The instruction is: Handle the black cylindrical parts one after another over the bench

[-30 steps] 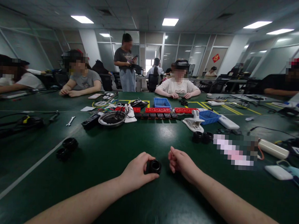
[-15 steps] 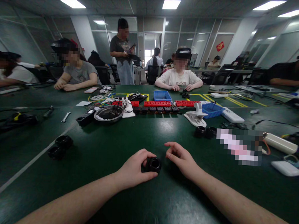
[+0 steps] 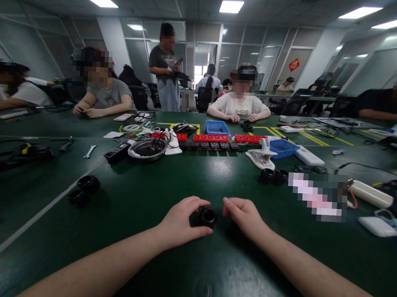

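A small black round part with a hole in its middle (image 3: 208,217), glossy like a ring or small wheel, rests on the green table. Around its left side is my left hand (image 3: 185,218), thumb and fingers spread apart with a gap to the part. Just right of it hovers my right hand (image 3: 246,215), apart from the part, fingers curled in and thumb against the index finger. Nothing shows in that hand, though its palm is hidden. Similar black parts lie in pairs, one pair at left (image 3: 89,184) and another at right (image 3: 266,176).
Farther back are a metal bowl (image 3: 147,151), red socket strips (image 3: 211,137), a white clip stand (image 3: 261,155) and blue trays (image 3: 283,148). A wrench (image 3: 89,152) lies at left, a white case (image 3: 377,226) at right. Several people sit across the table; one person stands behind.
My left hand has loosened from the black part, its fingers now wider. My right hand's index finger has curled in toward the thumb. The view has shifted slightly.
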{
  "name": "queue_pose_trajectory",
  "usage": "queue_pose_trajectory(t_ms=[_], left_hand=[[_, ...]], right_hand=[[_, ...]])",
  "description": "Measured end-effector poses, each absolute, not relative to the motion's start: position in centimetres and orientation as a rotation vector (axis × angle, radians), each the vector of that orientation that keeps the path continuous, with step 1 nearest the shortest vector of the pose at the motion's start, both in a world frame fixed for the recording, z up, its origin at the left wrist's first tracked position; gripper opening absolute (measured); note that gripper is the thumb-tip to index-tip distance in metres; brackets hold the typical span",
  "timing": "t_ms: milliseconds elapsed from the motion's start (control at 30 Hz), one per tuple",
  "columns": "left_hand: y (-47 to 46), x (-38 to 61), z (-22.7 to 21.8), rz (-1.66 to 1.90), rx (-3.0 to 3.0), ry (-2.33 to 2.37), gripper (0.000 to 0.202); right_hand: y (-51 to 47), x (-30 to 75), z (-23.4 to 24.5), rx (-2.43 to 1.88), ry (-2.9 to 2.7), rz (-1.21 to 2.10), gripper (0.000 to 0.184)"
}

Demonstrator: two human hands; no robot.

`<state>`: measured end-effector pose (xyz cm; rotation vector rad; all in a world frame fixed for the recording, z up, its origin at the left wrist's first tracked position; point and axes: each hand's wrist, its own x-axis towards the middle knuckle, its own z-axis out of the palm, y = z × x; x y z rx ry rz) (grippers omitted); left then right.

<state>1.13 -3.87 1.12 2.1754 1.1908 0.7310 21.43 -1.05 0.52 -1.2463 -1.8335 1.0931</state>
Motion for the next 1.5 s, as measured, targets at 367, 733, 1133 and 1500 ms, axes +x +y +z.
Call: queue_pose_trajectory(t_ms=[367,733,1133,1500], left_hand=[[-3.1,0.4,1.8,0.601,2.302,0.854,0.051],[-3.4,0.6,1.8,0.600,2.221,0.821,0.050],[-4.2,1.6,1.7,0.601,2.135,1.145,0.039],[-3.7,1.6,1.4,0.680,2.054,1.240,0.032]], right_hand=[[-0.9,22.4,2.7,-1.084,-2.325,1.120,0.028],[-2.2,21.5,2.5,-1.012,-2.513,1.208,0.028],[-2.5,20.9,1.5,-1.281,-2.410,1.027,0.031],[-3.4,19.4,0.9,-1.326,-2.398,0.647,0.044]])
